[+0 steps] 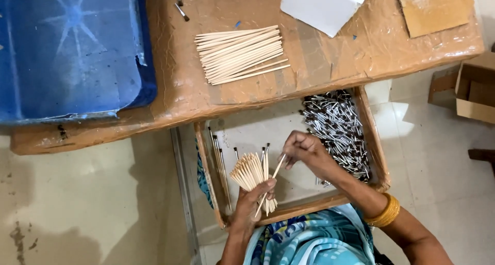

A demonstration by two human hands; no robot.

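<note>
Left hand: we see our left hand (253,199) closed round a bundle of thin wooden sticks (251,173), which fans upward from the fist at about 6 o'clock in the view.
Right hand: our right hand (304,149) pinches a single stick (271,180) between fingertips, its lower end running down into the bundle.
Sticks: pale, slender, bare wood; some in the tray carry dark metal tips (too small to tell more).
Tray: a shallow wooden tray (289,209) sits on our lap below the table edge, with a heap of small metal ferrules (337,133) at 3 o'clock of the hands.
Table: a brown wrapped table (170,89) at 12 o'clock holds a loose pile of plain sticks (240,54) beside a blue mat (67,48).
Risk: we judge the fanned bundle could slip and scatter if the fist loosens; a thin stick pressed sideways could snap.
</note>
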